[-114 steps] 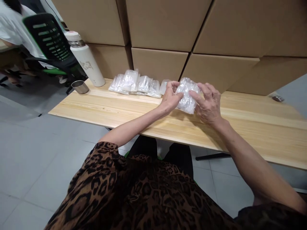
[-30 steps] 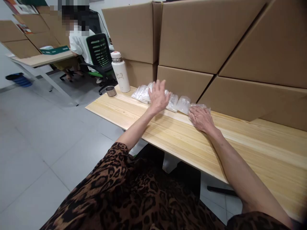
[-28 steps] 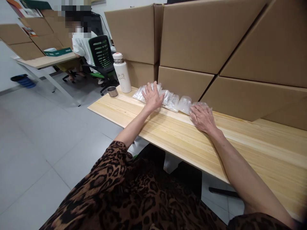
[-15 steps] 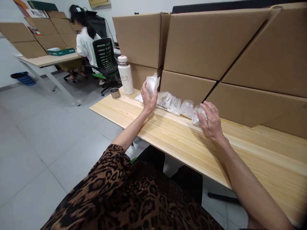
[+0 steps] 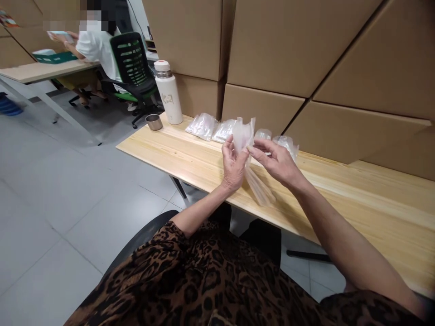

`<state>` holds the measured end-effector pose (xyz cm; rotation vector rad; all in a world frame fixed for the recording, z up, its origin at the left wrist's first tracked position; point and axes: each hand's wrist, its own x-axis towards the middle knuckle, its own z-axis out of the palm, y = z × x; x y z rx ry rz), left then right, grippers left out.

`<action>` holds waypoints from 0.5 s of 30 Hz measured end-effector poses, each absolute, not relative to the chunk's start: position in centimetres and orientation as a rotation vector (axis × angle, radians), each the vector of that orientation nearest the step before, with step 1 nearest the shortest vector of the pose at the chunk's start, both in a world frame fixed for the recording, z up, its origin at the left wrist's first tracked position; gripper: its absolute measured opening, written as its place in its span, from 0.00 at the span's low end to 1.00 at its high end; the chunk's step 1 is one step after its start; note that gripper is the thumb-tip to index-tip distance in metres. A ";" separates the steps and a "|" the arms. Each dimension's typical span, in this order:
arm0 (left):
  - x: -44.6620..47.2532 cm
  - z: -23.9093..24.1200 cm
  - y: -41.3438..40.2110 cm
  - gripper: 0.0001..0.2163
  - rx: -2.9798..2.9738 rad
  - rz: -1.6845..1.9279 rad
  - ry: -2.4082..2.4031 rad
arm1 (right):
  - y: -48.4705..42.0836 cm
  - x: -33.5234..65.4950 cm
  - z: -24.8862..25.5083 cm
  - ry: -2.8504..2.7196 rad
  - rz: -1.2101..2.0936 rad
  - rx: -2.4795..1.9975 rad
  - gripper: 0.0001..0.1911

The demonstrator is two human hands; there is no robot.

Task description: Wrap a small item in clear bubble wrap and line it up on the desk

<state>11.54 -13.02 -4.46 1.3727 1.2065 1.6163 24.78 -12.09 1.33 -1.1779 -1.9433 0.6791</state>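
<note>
A clear plastic bag [image 5: 243, 133] is held upright above the table [image 5: 340, 194], pinched between the left hand [image 5: 234, 164] and right hand [image 5: 276, 159], fingers grasping its sides; what it holds cannot be told. More bags [image 5: 217, 129] lie behind, near a white bottle [image 5: 167, 93] and metal cup [image 5: 154, 122].

Five clear bags [image 5: 242, 134], one flask [image 5: 167, 94]

Bags [image 5: 204, 126] on table [image 5: 356, 203], flask [image 5: 167, 93] left, boxes [image 5: 292, 45] behind.
</note>
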 end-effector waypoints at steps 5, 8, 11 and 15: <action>13.6 -4.8 -14.2 0.26 1.096 1.492 1.067 | -11.9 26.3 1.3 -1.981 0.701 -1.177 0.26; 13.9 -4.9 -14.3 0.25 0.954 1.435 1.025 | -11.8 27.1 1.5 -2.001 0.626 -1.265 0.23; 14.0 -4.9 -14.3 0.23 0.831 1.440 0.933 | -11.6 27.4 1.5 -1.964 0.737 -1.286 0.25; 13.7 -4.9 -14.1 0.24 0.709 1.406 0.790 | -12.1 27.1 1.4 -1.842 0.983 -1.225 0.32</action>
